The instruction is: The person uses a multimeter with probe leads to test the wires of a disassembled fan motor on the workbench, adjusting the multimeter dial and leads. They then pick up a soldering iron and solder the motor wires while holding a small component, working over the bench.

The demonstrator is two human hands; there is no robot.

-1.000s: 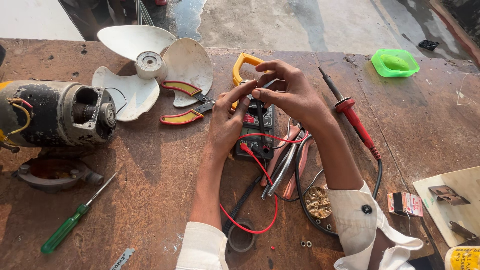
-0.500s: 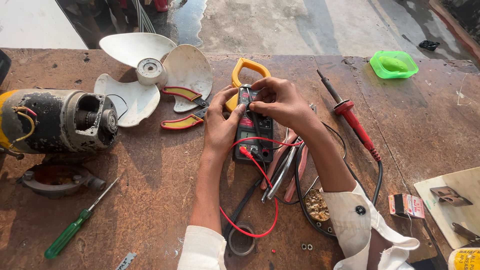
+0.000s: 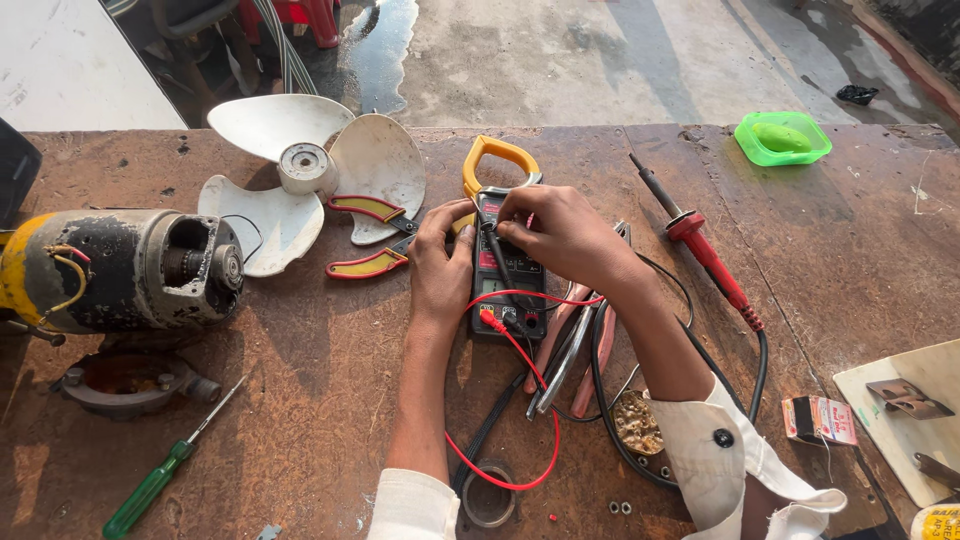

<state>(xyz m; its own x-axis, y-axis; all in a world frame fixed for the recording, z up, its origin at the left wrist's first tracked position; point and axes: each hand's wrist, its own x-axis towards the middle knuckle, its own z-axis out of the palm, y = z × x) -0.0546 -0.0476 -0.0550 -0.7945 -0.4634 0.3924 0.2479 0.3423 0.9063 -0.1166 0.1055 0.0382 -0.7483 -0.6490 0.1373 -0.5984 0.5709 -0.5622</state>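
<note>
A clamp meter (image 3: 505,268) with an orange jaw lies flat on the brown workbench (image 3: 300,400). My left hand (image 3: 442,262) grips its left side. My right hand (image 3: 560,235) rests on its upper face, fingertips pinching at the dial area. Red and black test leads (image 3: 520,400) are plugged into its lower end and loop toward me. Red-handled pliers (image 3: 372,238) lie just left of my left hand. More pliers (image 3: 575,355) lie under my right forearm.
A white fan blade (image 3: 300,180) and an electric motor (image 3: 120,270) sit at the left, with a metal ring part (image 3: 125,380) and a green screwdriver (image 3: 160,475) below them. A red soldering iron (image 3: 705,250) lies at the right, a green dish (image 3: 782,138) at the far right corner.
Both hands have lowered the meter from a tilted, lifted hold onto the bench. My right hand shifted from the orange jaw down to the meter's face.
</note>
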